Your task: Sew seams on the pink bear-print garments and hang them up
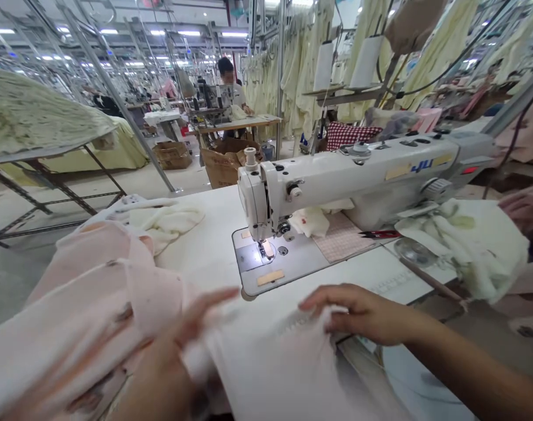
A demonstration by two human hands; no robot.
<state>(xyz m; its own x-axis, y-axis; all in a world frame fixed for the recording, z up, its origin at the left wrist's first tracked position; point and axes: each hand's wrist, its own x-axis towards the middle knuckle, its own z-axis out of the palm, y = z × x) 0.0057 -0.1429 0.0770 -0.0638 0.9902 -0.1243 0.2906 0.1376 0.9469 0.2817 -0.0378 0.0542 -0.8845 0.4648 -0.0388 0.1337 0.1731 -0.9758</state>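
Note:
A pale pink garment [86,316] lies bunched across the near left of the white sewing table [213,245] and spreads toward the middle. My left hand [178,345] is blurred by motion; its fingers stretch over the pink cloth near the bottom centre. My right hand [358,313] rests on the cloth's right edge, fingers curled and pinching the fabric against the table. A white industrial sewing machine [336,175] stands just beyond both hands, its needle area [264,248] lit above the metal plate.
Cream fabric pieces [463,240] are piled right of the machine, another [161,219] at the left. Red-handled snips [378,234] lie by the machine base. A metal rack with fabric [38,117] stands left. Cardboard boxes [224,161] and a seated person [226,82] are behind.

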